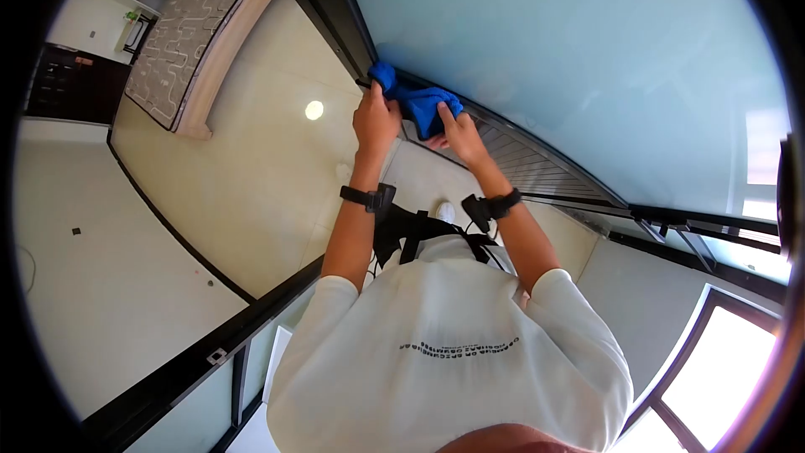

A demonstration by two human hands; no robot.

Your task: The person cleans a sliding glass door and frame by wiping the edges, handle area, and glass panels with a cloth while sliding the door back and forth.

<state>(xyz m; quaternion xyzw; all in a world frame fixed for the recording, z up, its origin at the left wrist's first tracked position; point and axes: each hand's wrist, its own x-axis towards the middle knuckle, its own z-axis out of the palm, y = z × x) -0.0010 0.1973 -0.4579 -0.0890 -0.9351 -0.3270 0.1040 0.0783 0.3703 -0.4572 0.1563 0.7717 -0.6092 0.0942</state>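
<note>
A crumpled blue cloth lies along the dark frame at the lower edge of a frosted glass panel. My left hand grips the cloth's left end near the frame's corner, fingers closed round it. On the right end, my right hand pinches the fabric between thumb and fingers, with some fingers underneath. A slatted dark louvre sits just beyond the right hand. Each wrist wears a black strap with a small device. Part of the cloth is hidden by my hands.
A bare patterned mattress on a wooden bed base stands at upper left. Pale tiled floor runs between bed and glass panel. A black-framed partition is close on my left. A bright window is at lower right.
</note>
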